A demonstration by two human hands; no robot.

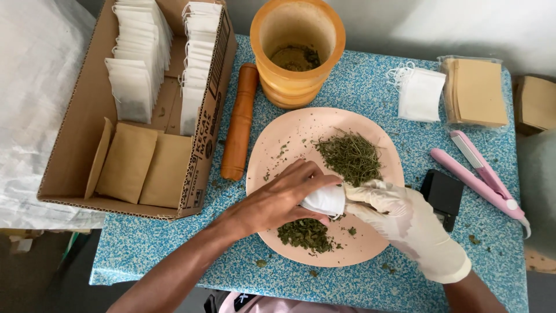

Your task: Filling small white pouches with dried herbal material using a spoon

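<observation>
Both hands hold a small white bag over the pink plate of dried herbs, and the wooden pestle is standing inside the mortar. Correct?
Not quite. The head view shows the wooden pestle lying on the table, left of the mortar, not inside it. The rest holds: the left hand and gloved right hand hold the small white bag over the pink plate of dried herbs.

Soft, even daylight fills the scene brightly, with only faint, short shadows beneath the wooden pestle (240,122) and the cardboard box (139,110) on the worktop (370,87), no harsh glare, sharp focus throughout, and slight wide-angle bending at the edges.
</observation>
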